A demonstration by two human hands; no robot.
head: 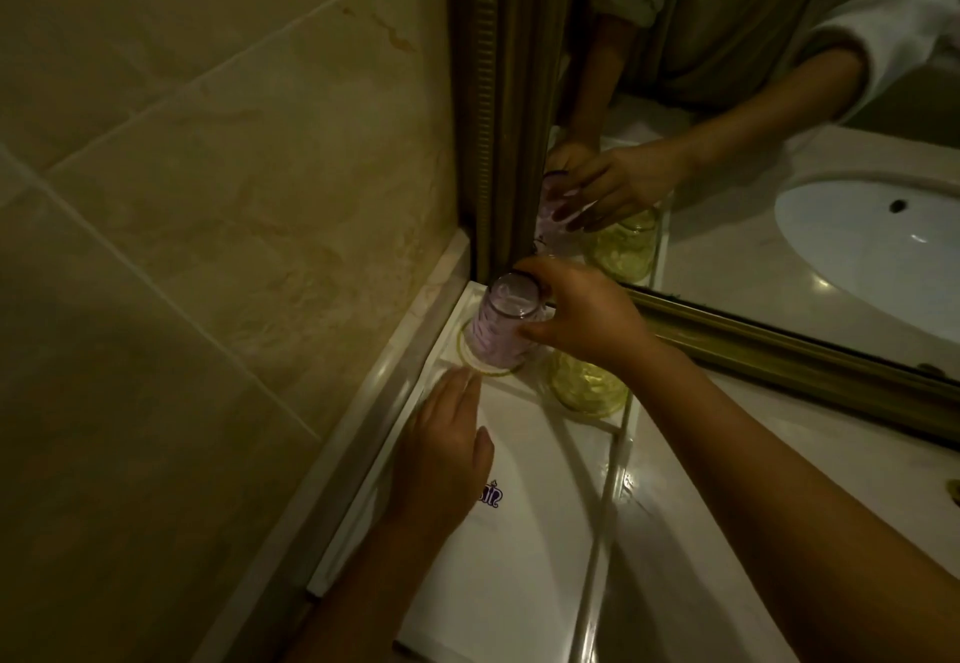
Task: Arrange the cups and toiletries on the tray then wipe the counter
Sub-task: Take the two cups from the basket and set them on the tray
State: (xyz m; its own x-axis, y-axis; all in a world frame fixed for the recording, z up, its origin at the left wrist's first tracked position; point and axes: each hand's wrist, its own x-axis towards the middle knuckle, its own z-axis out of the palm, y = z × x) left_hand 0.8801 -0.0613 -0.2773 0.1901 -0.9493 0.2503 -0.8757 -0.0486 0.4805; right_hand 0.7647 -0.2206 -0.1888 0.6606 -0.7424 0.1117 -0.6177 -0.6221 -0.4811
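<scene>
Gripping a purple-patterned glass cup (504, 322) by its upturned base, the right hand (582, 319) holds it tilted over a round yellow-rimmed coaster (485, 368) in the far left compartment of a white tray (524, 558), its fingers and thumb curled round the glass, apparently to set it mouth-down on the paper disc. Left hand (447, 449) lies flat and open on the tray floor just near of that compartment, fingers straight and close together with the tips at the coaster's near edge, seemingly steadying the tray or the coaster while the cup comes down. Beside the purple cup to the right, a yellow-green glass cup (587, 387) already stands inverted in the neighbouring compartment, partly hidden under the right wrist. Purple lettering (491, 496) shows on the tray floor beside the left hand. Tray sits in the corner of a pale counter (727, 506), tucked against the tiled wall (208, 168) and a gilt-framed mirror (779, 90), which reflects both cups, the hands and a white basin (872, 241). No toiletries are in view, and the counter wipe appears not yet begun
</scene>
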